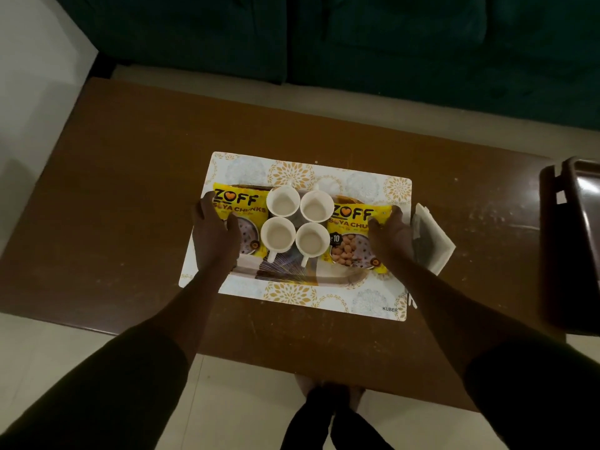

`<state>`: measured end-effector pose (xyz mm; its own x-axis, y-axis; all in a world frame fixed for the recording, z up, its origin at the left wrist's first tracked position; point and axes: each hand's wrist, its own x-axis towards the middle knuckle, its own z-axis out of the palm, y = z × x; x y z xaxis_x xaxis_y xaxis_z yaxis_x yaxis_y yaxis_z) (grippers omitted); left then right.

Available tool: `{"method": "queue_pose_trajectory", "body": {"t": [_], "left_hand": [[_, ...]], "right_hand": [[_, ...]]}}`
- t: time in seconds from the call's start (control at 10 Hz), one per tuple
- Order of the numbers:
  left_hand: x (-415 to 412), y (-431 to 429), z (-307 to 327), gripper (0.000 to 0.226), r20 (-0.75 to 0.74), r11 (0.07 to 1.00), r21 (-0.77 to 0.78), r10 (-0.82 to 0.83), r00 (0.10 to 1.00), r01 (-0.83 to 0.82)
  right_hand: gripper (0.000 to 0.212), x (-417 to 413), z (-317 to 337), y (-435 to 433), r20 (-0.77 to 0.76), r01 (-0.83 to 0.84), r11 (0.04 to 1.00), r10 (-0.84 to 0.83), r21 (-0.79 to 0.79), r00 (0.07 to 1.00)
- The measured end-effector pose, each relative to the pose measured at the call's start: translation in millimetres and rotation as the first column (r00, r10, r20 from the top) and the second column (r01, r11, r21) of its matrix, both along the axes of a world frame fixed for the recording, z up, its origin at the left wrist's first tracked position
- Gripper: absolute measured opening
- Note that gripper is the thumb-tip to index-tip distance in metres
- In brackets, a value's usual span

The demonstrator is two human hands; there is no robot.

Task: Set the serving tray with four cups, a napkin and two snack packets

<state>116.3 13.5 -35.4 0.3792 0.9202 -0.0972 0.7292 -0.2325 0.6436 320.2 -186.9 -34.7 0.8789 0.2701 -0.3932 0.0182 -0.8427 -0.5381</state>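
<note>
A serving tray [293, 275] with a brown feather pattern rests on a floral placemat [302, 295]. Four white cups stand in a square at its middle: two at the back [283, 203] [315, 206] and two at the front [278, 236] [312, 240]. One yellow soya-chunk snack packet [242, 203] lies left of the cups, another [350, 230] lies right of them. My left hand [214, 233] grips the tray's left end over the packet. My right hand [393, 237] grips the right end. A folded white napkin [433, 243] lies just right of my right hand, partly hidden by it.
The placemat sits on a brown wooden table [130, 196]. A dark glossy plastic chair [571, 241] stands at the table's right edge. A dark green sofa [389, 43] runs behind the table. My feet [328, 394] show on the pale tiled floor below the near edge.
</note>
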Motion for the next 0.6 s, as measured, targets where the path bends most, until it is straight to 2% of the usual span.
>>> {"method": "queue_pose_trajectory", "body": {"t": [0.1,0.2,0.3,0.5,0.6], "left_hand": [[3.5,-4.4,11.0,0.049,-0.023,0.998,0.057,-0.014,1.0,0.015],[14.5,-15.6,36.5,0.049,-0.041,0.993,0.101,-0.056,0.998,0.06],[31.7,-32.0,68.2,0.051,0.007,0.984,0.12,-0.131,0.991,0.13],[70.7,-71.3,132.5,0.059,0.032,0.956,0.13,-0.269,0.963,0.263],[87.0,-81.9,156.3,0.061,0.026,0.922,0.119,-0.373,0.927,0.368]], "right_hand": [[0.064,7.4,12.3,-5.6,0.052,0.011,0.999,-0.013,0.041,0.999],[0.064,18.5,41.5,-15.9,0.11,-0.056,0.993,0.045,0.1,0.993],[0.064,32.6,75.0,-28.1,0.085,-0.124,0.98,0.111,0.155,0.99],[0.054,56.9,156.9,-65.1,0.236,-0.299,0.952,0.275,0.072,0.932],[0.057,58.6,184.4,-68.5,0.304,-0.303,0.952,0.278,0.036,0.911]]}}
